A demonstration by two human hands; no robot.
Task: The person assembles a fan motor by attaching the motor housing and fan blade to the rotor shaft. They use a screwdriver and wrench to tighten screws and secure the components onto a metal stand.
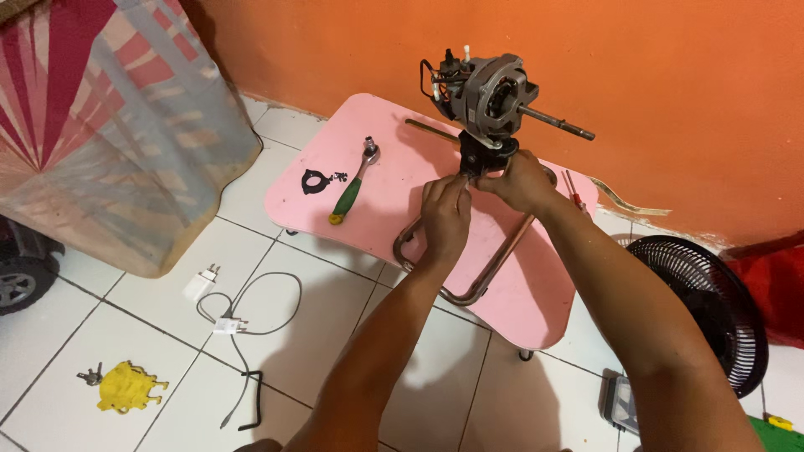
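Head view showed both hands, left and right, gripping the black neck bracket under a grey bare fan motor on the pink bench.

Reaching up from lower frame toward centre, both forearms bare; left hand and right hand curling fingers, nearly touching.

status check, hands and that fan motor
Left hand and right hand both gripping the base under the fan motor, upright on the pink table. Ratchet wrench lies apart, untouched. Nothing in the way.
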